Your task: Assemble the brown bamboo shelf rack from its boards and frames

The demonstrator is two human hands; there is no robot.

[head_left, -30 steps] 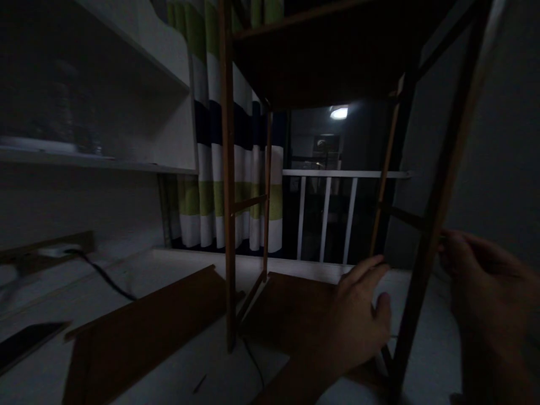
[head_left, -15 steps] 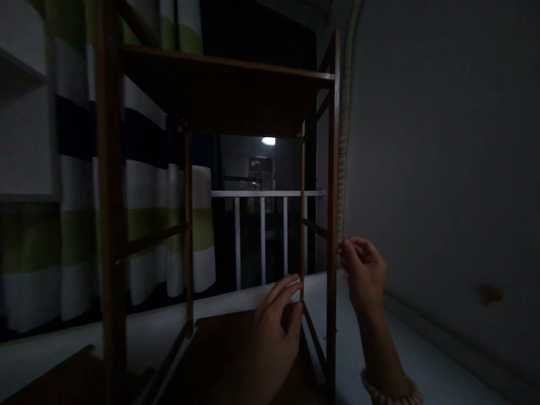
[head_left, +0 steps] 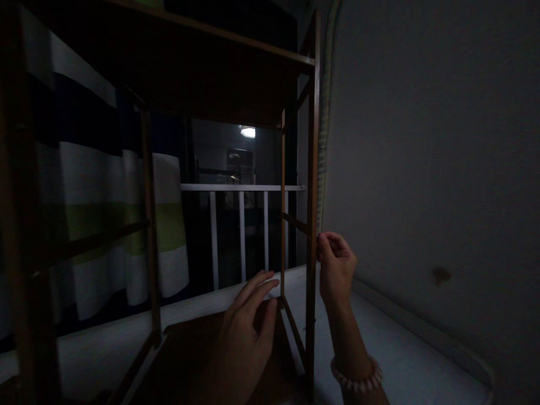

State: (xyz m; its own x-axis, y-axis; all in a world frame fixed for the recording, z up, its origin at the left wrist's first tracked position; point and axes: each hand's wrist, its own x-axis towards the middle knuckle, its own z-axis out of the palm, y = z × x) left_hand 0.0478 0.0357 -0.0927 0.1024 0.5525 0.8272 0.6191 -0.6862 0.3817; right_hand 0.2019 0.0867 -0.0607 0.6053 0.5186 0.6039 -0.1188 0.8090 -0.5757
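A dark wooden shelf frame (head_left: 313, 169) stands on a white surface (head_left: 392, 354) in a dim room. My left hand (head_left: 248, 332) reaches inside the frame, fingers stretched out and resting on the lower brown board (head_left: 185, 365) near the back right post. My right hand (head_left: 335, 267), a beaded bracelet on its wrist, is outside the frame, fingers pinched together against the front right post at mid height. What the pinch holds is too small and dark to make out.
A striped white, green and navy curtain (head_left: 109, 225) hangs behind on the left. A white railing (head_left: 242, 188) and a ceiling light (head_left: 248, 132) show through the frame. A plain wall (head_left: 430, 169) rises close on the right.
The view has swung right and pulled back. Both hands have shifted left in the picture, still at the same posts; the left hand's fingers lie flatter on the board.
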